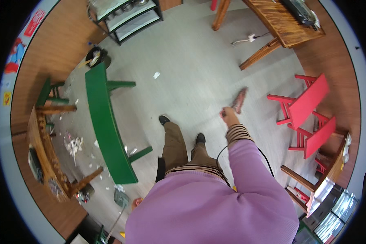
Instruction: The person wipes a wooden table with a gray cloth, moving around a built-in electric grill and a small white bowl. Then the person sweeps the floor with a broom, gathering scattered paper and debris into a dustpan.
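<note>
My right hand [230, 116] is closed and held out ahead of my body, with a dark reddish end showing at its thumb side. Just beyond it is a blurred reddish-brown brush head [240, 100], apparently a broom, low over the grey floor. Its handle is mostly hidden by the hand. Only a small part of my left hand [136, 203] shows past the purple sweater, its fingers mostly hidden. Close to that hand is a grey-green dustpan [120, 197] with a long pale handle. I cannot tell whether the hand touches it.
Left stands a long green bench [106, 122]; white scraps [74, 145] litter the floor beyond. A crumpled white piece [156, 75] lies ahead. Red benches [309, 100] stand right, a wooden table [271, 21] far right, a black bin [94, 56] and a shelf rack [137, 24] far left.
</note>
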